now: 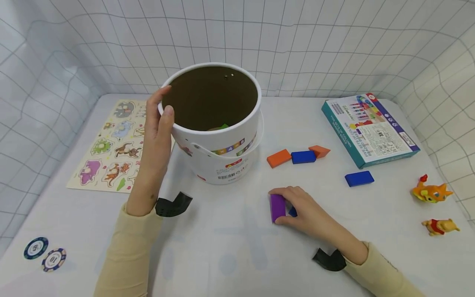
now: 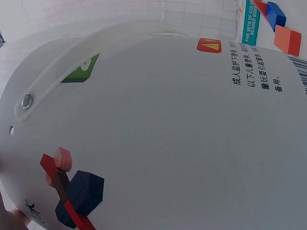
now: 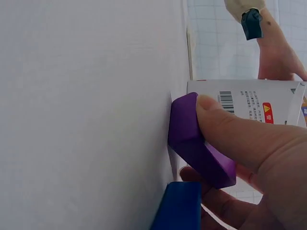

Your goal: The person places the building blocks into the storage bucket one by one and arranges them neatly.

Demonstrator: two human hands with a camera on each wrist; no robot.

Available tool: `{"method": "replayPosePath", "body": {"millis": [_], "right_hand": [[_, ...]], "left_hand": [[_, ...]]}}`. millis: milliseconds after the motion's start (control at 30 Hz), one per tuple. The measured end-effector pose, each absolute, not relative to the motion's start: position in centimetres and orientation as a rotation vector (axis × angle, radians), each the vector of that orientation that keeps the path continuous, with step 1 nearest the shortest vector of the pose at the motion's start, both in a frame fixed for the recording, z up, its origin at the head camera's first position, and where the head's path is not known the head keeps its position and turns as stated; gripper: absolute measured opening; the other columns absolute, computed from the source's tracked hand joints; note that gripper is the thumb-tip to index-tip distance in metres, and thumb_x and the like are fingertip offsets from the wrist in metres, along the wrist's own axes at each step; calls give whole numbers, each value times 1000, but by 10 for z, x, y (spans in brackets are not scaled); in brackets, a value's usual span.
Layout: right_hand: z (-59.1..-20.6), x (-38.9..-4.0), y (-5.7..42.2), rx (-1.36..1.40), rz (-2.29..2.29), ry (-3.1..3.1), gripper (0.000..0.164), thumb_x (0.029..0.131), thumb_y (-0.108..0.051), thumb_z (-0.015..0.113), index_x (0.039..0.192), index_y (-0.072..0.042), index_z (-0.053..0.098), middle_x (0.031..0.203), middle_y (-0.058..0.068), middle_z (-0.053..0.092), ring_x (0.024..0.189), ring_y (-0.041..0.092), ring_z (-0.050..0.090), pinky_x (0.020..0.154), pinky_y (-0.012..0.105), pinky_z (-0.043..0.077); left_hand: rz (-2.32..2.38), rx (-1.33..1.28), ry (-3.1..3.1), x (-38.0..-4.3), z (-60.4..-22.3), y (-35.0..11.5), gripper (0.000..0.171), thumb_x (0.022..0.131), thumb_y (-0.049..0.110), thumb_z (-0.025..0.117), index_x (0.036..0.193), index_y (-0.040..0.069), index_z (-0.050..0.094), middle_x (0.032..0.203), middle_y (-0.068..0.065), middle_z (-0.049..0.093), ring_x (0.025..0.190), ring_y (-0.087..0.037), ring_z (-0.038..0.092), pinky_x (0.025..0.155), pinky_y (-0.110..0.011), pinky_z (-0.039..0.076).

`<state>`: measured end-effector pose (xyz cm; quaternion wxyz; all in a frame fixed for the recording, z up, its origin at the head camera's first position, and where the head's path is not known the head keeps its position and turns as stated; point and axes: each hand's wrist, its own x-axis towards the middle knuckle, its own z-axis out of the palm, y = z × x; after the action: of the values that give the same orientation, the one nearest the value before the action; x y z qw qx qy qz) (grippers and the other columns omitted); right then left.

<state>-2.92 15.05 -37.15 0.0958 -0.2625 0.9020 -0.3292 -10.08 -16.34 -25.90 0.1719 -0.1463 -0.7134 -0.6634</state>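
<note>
A white bucket (image 1: 219,165) with printed pictures and a clear handle stands on the table. My left hand (image 1: 154,136) grips its rim at the left side. Inside the bucket only a bit of green (image 1: 224,126) and a tan edge show; the rest is dark. To the right of the bucket, my right hand (image 1: 306,212) pinches a purple block (image 1: 277,208) between thumb and fingers, at the table surface. The purple block (image 3: 192,134) also shows in the right wrist view, tilted beside a blue block (image 3: 180,206), which the hand partly hides in the head view.
An orange block (image 1: 279,158), a blue block (image 1: 303,157) and an orange pointed block (image 1: 319,151) lie behind the right hand. Farther right are another blue block (image 1: 359,178), a flat box (image 1: 371,130) and two figurines (image 1: 432,193). An animal board (image 1: 107,152) and two chips (image 1: 36,248) lie left.
</note>
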Motion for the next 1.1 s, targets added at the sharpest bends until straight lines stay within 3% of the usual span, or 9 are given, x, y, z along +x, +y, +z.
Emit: {"method": "replayPosePath", "body": {"millis": [200,367,600,833,967,1100], "right_hand": [[-367,-33,151,-778,-1166,2662,44,78,-14,67,117,-25,52,106,-12,54,86,7,50,71,26,47],[-348,-44,153,-847,-1283,2678,36,80,-9,63,114,-19,57,106,-6,58,87,6,55,71,22,49],[-276,-70,143,-948,-1728,2502,35,85,-1,55,119,-6,53,110,6,57,88,17,58,73,24,49],[-213,-103,105,-820,-2182,2129,35,88,-7,51,123,-8,49,114,15,51,100,28,54,83,33,46],[-196,-129,80,-831,-2146,2052,34,87,-6,52,121,-6,50,110,15,53,98,28,56,84,35,46],[-189,-151,66,-987,-1798,2219,30,87,-9,54,117,-7,55,104,7,57,92,19,57,82,31,46]], "left_hand": [[-1881,-415,-2010,-103,-259,-163,46,90,24,38,135,16,31,139,-3,27,127,-18,21,102,-35,20],[-1888,-402,-2008,-103,-259,-163,46,90,23,38,135,15,31,139,-3,27,127,-18,22,102,-34,20],[-1879,-395,-2015,-102,-259,-163,47,90,22,37,135,14,31,139,-4,27,127,-18,21,102,-34,19],[-1869,-414,-2006,-103,-261,-164,46,90,24,38,135,15,32,138,-3,28,127,-17,21,101,-35,19],[-1853,-424,-2003,-103,-262,-165,46,90,25,38,135,15,33,138,-3,29,127,-16,21,101,-34,19],[-1844,-416,-2015,-103,-261,-165,46,90,25,38,135,16,33,138,-2,29,127,-14,21,101,-34,19]]}}
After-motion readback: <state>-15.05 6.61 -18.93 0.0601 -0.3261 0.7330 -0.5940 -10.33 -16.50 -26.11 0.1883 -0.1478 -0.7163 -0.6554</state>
